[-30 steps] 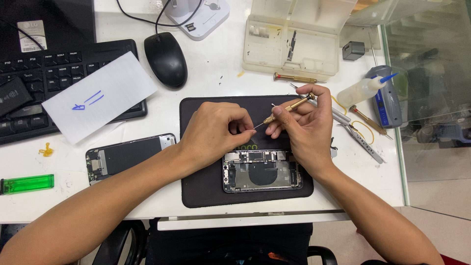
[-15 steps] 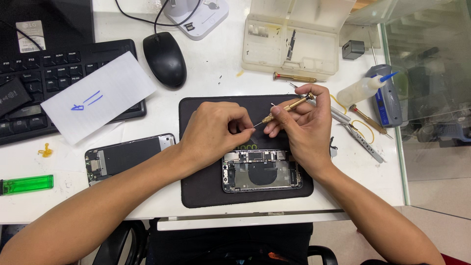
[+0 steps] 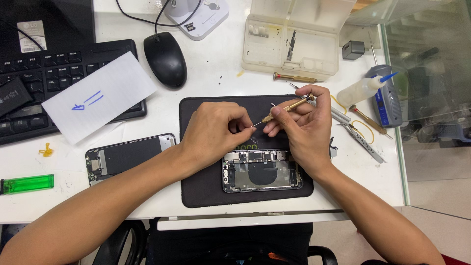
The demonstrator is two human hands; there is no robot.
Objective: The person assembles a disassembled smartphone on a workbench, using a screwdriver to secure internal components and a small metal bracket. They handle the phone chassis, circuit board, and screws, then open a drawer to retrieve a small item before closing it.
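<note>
An opened phone body (image 3: 261,171) with its insides showing lies on a black work mat (image 3: 206,189). Above it my right hand (image 3: 304,127) grips a small brass screwdriver (image 3: 289,106), tip pointing left. My left hand (image 3: 216,130) pinches something tiny at its fingertips, right at the screwdriver's tip; what it is I cannot make out. The phone's detached screen (image 3: 128,156) lies face down left of the mat.
A keyboard (image 3: 44,83) with a white paper slip (image 3: 100,95), a mouse (image 3: 165,59), a clear parts box (image 3: 294,41), a second screwdriver (image 3: 294,77), tweezers (image 3: 360,140), a squeeze bottle (image 3: 360,88) and a green lighter (image 3: 27,184) lie around. The table edge runs along the right.
The screwdriver tip and my left fingertips have closed together a little over the mat. Otherwise both hands stay in place.
</note>
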